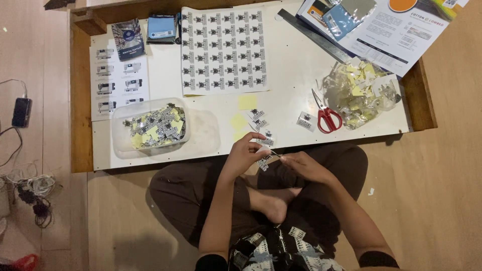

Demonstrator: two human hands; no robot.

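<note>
The left hand (244,153) curls with its fingers bent, pinching a small printed sticker (264,142) at the near edge of the desk (291,70). The right hand (304,165), loosely closed just beside it, grips the other end of the same small piece between thumb and forefinger, over the crossed legs. Further cut stickers (257,118) and yellow backing slips (247,102) lie on the desk just beyond both hands. To the left stands a clear plastic tub (150,128) full of cut pieces; behind it lies an uncut sticker sheet (223,50). To the right lie red-handled scissors (325,113), then a heap of scraps (361,93). The low white desk sits on a wooden floor (452,190).
</note>
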